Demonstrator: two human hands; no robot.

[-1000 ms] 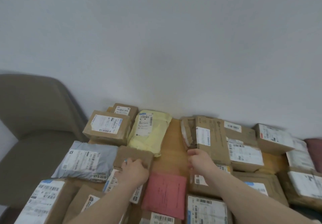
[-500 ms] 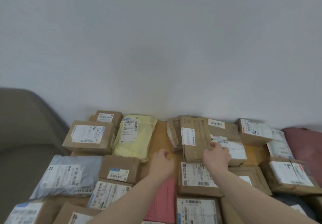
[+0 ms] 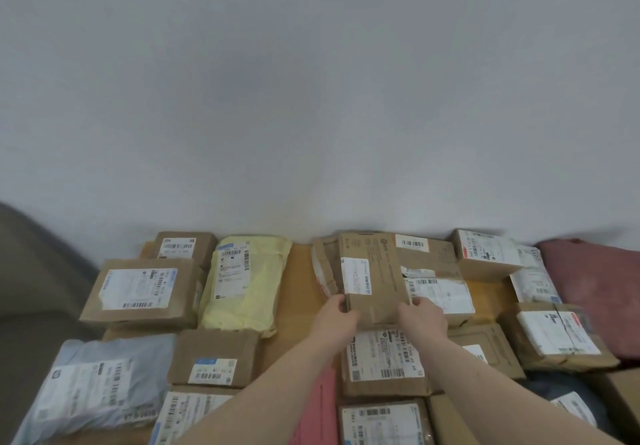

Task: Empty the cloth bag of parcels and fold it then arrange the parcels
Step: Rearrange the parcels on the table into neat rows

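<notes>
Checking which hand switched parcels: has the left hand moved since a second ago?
Yes. The left hand went rightward past the red flat envelope onto the tall brown cardboard box.

Plain grey-white wall (image 3: 311, 98) behind – a grey-brown chair (image 3: 31, 288) (blurred) at left.

One bare strip of bench (image 3: 299, 292) ran from the wall toward the person, between the yellow mailer (image 3: 244, 281) on its left and the tall brown box (image 3: 372, 278) on its right. The left forearm (image 3: 277, 375) lay across its near end. Everywhere else parcels sat edge to edge; a small gap of bench showed between the boxes at right (image 3: 488, 292). A red cushion (image 3: 595, 285) closed the far right.
</notes>
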